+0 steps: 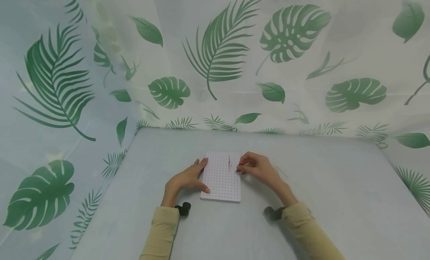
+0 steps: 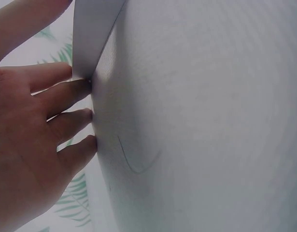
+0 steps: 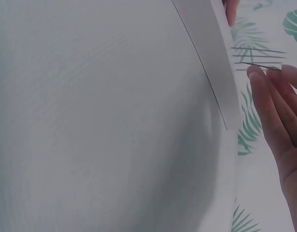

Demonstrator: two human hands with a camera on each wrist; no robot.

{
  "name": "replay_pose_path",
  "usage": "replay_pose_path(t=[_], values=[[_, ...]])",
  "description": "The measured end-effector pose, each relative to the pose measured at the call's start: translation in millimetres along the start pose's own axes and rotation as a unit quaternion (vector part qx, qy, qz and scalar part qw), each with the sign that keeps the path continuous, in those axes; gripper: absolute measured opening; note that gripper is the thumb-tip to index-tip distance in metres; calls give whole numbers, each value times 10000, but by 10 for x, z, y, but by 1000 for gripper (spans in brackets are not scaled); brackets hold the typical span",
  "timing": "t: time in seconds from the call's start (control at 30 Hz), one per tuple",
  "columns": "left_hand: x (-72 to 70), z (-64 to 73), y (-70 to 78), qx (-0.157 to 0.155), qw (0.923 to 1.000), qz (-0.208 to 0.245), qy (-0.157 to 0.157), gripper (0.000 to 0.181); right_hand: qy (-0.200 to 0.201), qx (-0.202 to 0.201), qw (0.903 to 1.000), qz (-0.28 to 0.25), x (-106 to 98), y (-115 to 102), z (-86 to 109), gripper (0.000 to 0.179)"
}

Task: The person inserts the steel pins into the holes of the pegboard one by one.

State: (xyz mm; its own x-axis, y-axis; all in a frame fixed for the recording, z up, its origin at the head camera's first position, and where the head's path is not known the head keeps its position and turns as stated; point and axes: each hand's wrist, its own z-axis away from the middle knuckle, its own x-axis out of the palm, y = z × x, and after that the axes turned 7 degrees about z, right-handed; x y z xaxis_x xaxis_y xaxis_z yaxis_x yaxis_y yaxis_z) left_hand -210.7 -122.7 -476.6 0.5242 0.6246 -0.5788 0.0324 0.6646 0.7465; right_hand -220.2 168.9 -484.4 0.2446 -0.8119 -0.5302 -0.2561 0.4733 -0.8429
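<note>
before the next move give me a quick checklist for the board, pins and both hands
1. Dotted board flat on the table: ok
2. Board steadied: ok, left hand at its left side, thumb at the near left corner
3. Right hand gripping: ok, it pinches the held pin
4. Held pin parallel to the standing pins: not ok, it looks slanted in the right wrist view
5. Held pin's tip seated: cannot tell

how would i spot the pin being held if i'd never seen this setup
On the pale table, find the white dotted board. At its right edge is the right hand, pinching the pin. The other pins stand in the board; this one is held and, in the right wrist view, slants against them.
</note>
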Motion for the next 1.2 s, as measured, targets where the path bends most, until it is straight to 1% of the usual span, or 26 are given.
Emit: replay_pose_path(t=[0.13, 0.27, 0.57, 0.8, 1.03, 1.2], values=[[-4, -4, -1, -2, 10000, 1, -7, 117, -49, -68, 9999, -143, 54, -59, -28, 12], [0, -16, -14, -11, 10000, 14, -25, 116, -78, -82, 9999, -88, 104, -80, -50, 12], [12, -37, -28, -32, 10000, 2, -33, 117, -90, -155, 9997, 188, 159, -79, -68, 11], [9, -35, -33, -56, 10000, -7, -26, 117, -127, -119, 9981, 588, 201, -76, -68, 12], [8, -41, -45, -83, 10000, -24, -15, 117, -64, -328, 9959, 846, 247, -41, -87, 12], [-1, -31, -33, -71, 10000, -1, -15, 117, -52, -264, 9948, 982, 265, -19, -102, 12]])
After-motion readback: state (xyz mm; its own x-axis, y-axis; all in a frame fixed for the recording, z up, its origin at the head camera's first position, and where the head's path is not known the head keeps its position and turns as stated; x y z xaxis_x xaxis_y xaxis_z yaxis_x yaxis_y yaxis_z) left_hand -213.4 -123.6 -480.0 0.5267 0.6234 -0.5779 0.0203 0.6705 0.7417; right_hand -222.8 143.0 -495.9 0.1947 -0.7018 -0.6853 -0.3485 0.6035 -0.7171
